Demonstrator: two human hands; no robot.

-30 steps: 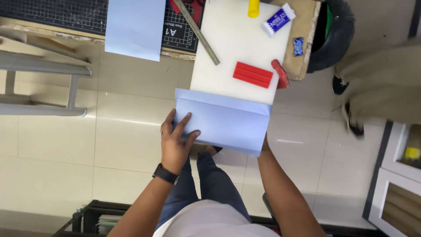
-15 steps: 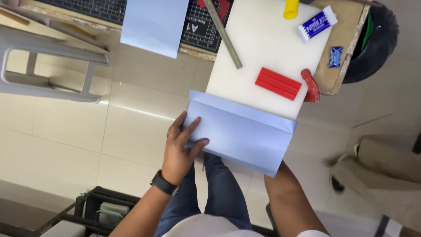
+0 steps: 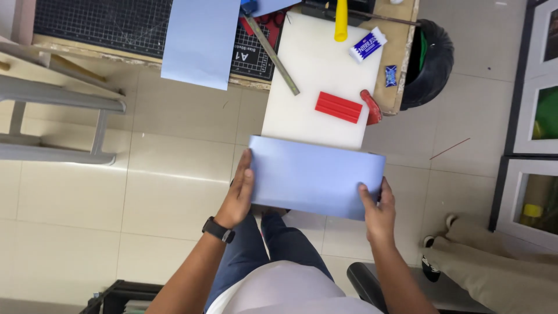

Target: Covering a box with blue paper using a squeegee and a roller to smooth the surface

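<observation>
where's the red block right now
In the head view, the red block lies on the white board, toward its right near edge, just beyond the blue sheet.

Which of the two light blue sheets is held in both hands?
The folded blue sheet below the white board; the other blue sheet hangs off the cutting mat, untouched.

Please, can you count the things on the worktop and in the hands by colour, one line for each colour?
Pale blue: 2, the folded sheet held by the left hand and right hand, and the hanging sheet.
Red: 2, the flat block and the handle.
Yellow: 1, the tube.
White: 1, the board.
Total: 6.
</observation>
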